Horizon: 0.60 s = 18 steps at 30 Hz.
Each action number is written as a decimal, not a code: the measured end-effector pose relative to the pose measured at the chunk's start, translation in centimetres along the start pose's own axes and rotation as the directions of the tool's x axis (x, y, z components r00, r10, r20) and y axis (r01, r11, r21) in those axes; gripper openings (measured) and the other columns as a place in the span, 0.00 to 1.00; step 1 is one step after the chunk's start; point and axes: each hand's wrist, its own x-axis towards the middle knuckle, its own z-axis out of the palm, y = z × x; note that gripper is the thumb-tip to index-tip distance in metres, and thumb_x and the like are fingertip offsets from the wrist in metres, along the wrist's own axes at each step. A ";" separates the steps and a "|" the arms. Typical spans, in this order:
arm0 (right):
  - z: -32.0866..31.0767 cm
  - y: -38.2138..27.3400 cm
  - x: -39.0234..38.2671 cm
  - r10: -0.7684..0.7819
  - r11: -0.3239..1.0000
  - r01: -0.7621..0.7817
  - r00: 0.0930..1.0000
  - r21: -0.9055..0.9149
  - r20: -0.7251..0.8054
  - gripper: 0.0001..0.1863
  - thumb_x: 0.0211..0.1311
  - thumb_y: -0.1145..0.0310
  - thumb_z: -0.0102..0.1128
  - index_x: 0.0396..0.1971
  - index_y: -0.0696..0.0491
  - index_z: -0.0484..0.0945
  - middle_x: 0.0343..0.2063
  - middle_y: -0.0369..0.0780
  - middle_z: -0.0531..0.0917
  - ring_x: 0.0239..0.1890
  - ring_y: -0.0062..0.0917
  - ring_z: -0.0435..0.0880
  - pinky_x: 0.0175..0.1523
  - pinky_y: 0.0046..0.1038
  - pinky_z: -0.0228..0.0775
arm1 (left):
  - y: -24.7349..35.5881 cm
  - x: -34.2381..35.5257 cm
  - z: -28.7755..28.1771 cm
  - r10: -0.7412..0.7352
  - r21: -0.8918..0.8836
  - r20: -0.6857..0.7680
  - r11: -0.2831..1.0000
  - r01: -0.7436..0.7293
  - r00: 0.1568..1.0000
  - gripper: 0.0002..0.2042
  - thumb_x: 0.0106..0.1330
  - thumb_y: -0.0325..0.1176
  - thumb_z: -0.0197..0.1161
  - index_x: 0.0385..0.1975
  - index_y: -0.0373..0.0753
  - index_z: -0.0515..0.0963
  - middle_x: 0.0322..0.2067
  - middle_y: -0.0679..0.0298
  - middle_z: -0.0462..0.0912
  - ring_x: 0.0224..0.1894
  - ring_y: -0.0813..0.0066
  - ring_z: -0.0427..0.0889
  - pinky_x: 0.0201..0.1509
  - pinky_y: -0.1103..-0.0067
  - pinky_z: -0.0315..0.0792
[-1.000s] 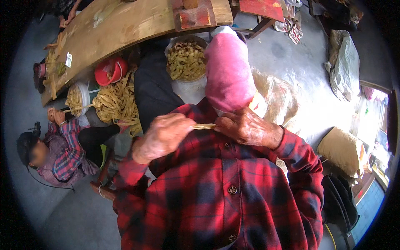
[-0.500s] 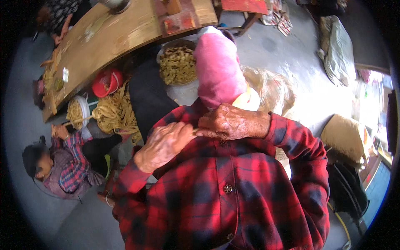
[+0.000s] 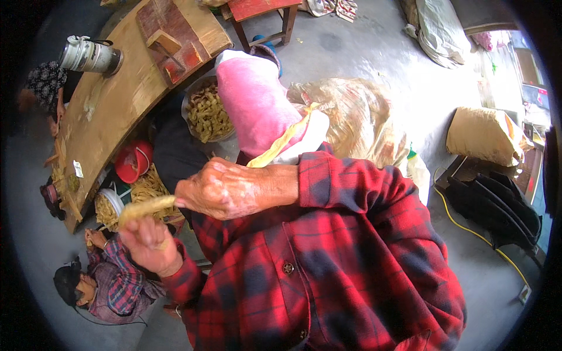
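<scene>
My right hand (image 3: 225,188) is closed, its fingertips pinching the end of a pale yellow-brown strip (image 3: 149,206), perhaps dried vegetable. The strip runs left and bends round at the fingers of my left hand (image 3: 151,244). That hand is raised with curled fingers smeared by motion, so its hold on the strip is unclear. Beyond my right wrist, a yellow strip (image 3: 285,140) lies across the pink cloth (image 3: 250,96) on my lap; whether both are one piece I cannot tell. A basin (image 3: 186,111) of knotted-looking yellowish pieces (image 3: 208,114) stands beside the pink cloth.
At the left stands a wooden table (image 3: 111,99) with a metal flask (image 3: 91,55). Beside it are a red bucket (image 3: 133,162), a white bucket (image 3: 110,199) of strips and loose strips (image 3: 151,188). A co-worker (image 3: 111,281) sits lower left. A yellow cord (image 3: 468,231) crosses the floor at right.
Both hands have moved left and drawn apart, and the strip now shows between them. The view has turned, bringing the flask and more of the yellow cord into sight.
</scene>
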 end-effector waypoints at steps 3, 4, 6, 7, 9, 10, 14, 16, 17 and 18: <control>-0.1 0.5 -0.7 -0.033 0.982 0.029 0.999 -0.187 -0.015 0.10 0.59 0.72 0.49 0.22 0.61 0.65 0.14 0.46 0.66 0.18 0.40 0.71 0.21 0.37 0.59 | -3.8 1.2 4.5 0.197 0.752 0.210 0.594 -0.287 0.958 0.13 0.65 0.27 0.49 0.44 0.24 0.71 0.25 0.59 0.75 0.19 0.79 0.71 0.24 0.85 0.67; 0.0 1.6 -1.7 -0.124 0.949 0.115 0.992 -0.293 -0.013 0.10 0.57 0.70 0.50 0.22 0.61 0.66 0.14 0.45 0.66 0.17 0.40 0.71 0.20 0.39 0.59 | -4.8 1.7 4.3 0.135 0.858 0.460 0.186 -0.479 0.877 0.14 0.65 0.26 0.47 0.46 0.23 0.69 0.38 0.52 0.73 0.31 0.71 0.75 0.34 0.80 0.70; -0.3 2.9 -3.5 -0.151 0.962 0.143 0.988 -0.231 -0.017 0.08 0.54 0.71 0.50 0.23 0.60 0.68 0.15 0.42 0.65 0.16 0.36 0.71 0.21 0.38 0.60 | -6.5 2.2 4.7 -0.064 0.755 0.628 -0.189 -0.628 0.775 0.15 0.63 0.19 0.46 0.48 0.21 0.68 0.50 0.43 0.71 0.56 0.51 0.69 0.56 0.67 0.67; -2.0 2.1 -3.8 -0.164 0.908 0.177 0.984 -0.379 0.066 0.08 0.56 0.72 0.49 0.25 0.62 0.67 0.15 0.45 0.67 0.18 0.39 0.72 0.23 0.38 0.60 | -7.0 2.6 4.7 -0.099 0.746 0.631 -0.196 -0.636 0.770 0.15 0.61 0.17 0.46 0.48 0.21 0.67 0.49 0.42 0.71 0.52 0.50 0.73 0.54 0.67 0.69; -2.1 1.8 -4.6 0.196 0.972 -0.192 0.980 0.137 -0.021 0.10 0.60 0.70 0.48 0.27 0.62 0.67 0.17 0.48 0.69 0.21 0.42 0.73 0.26 0.38 0.61 | -7.6 2.8 4.2 -0.183 0.733 0.615 -0.223 -0.642 0.767 0.16 0.59 0.15 0.48 0.48 0.21 0.67 0.48 0.41 0.71 0.50 0.48 0.74 0.50 0.68 0.72; -2.3 1.7 -5.0 0.246 0.955 -0.243 0.969 0.168 0.004 0.11 0.62 0.69 0.47 0.27 0.62 0.67 0.17 0.49 0.70 0.22 0.43 0.74 0.27 0.38 0.61 | -7.9 2.8 3.8 -0.206 0.716 0.632 -0.214 -0.665 0.747 0.17 0.57 0.14 0.49 0.48 0.21 0.68 0.47 0.40 0.72 0.47 0.48 0.76 0.46 0.69 0.75; -1.9 1.9 -5.8 0.361 0.901 -0.339 0.932 0.271 -0.032 0.13 0.65 0.66 0.44 0.30 0.62 0.69 0.19 0.51 0.73 0.24 0.45 0.75 0.29 0.37 0.63 | -8.7 2.7 3.2 -0.224 0.694 0.653 -0.204 -0.690 0.723 0.11 0.53 0.14 0.55 0.38 0.22 0.73 0.38 0.43 0.77 0.40 0.52 0.80 0.37 0.70 0.78; -2.0 1.6 -5.7 0.443 0.853 -0.407 0.895 0.326 -0.041 0.14 0.66 0.66 0.44 0.33 0.62 0.71 0.20 0.50 0.74 0.25 0.41 0.76 0.30 0.34 0.63 | -9.0 2.7 2.3 -0.222 0.636 0.693 -0.258 -0.727 0.686 0.09 0.51 0.15 0.59 0.34 0.23 0.75 0.34 0.45 0.78 0.36 0.55 0.81 0.34 0.72 0.78; -2.0 1.7 -5.8 0.551 0.774 -0.520 0.834 0.362 0.022 0.14 0.66 0.66 0.43 0.32 0.63 0.71 0.20 0.49 0.73 0.23 0.38 0.74 0.30 0.34 0.63 | -9.1 2.9 2.4 -0.152 0.598 0.749 -0.264 -0.756 0.645 0.10 0.50 0.15 0.61 0.33 0.23 0.75 0.33 0.46 0.79 0.35 0.56 0.82 0.33 0.73 0.78; -1.6 1.8 -5.9 0.531 0.784 -0.470 0.846 0.404 -0.046 0.14 0.66 0.66 0.43 0.33 0.63 0.71 0.19 0.47 0.73 0.22 0.34 0.73 0.29 0.33 0.63 | -9.2 3.2 2.9 -0.083 0.558 0.798 -0.272 -0.784 0.597 0.10 0.49 0.15 0.62 0.33 0.23 0.76 0.33 0.47 0.79 0.34 0.58 0.82 0.32 0.75 0.78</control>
